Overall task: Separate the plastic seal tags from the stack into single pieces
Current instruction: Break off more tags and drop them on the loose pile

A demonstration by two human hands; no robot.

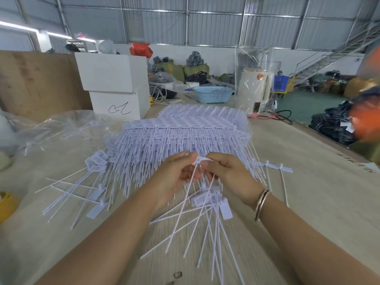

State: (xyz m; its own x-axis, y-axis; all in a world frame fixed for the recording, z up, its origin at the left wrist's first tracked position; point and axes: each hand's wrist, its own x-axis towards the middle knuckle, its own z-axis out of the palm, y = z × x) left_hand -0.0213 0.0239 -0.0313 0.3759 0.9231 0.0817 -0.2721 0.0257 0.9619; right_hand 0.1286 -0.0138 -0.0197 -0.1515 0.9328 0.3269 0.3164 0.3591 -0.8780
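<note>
Loose tags [207, 219] lying nearest, at 6 o'clock on table [308, 182]. Left hand [176, 175] & right hand [228, 173] both pinching one tag [198, 160]. Stack [185, 132] sitting at 12, white boxes [115, 83] at 11.

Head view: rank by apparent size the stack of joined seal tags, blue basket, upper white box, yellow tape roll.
1. stack of joined seal tags
2. upper white box
3. blue basket
4. yellow tape roll, though the frame edge crops it and it sits nearer, so its rank against the basket is unsure.
</note>
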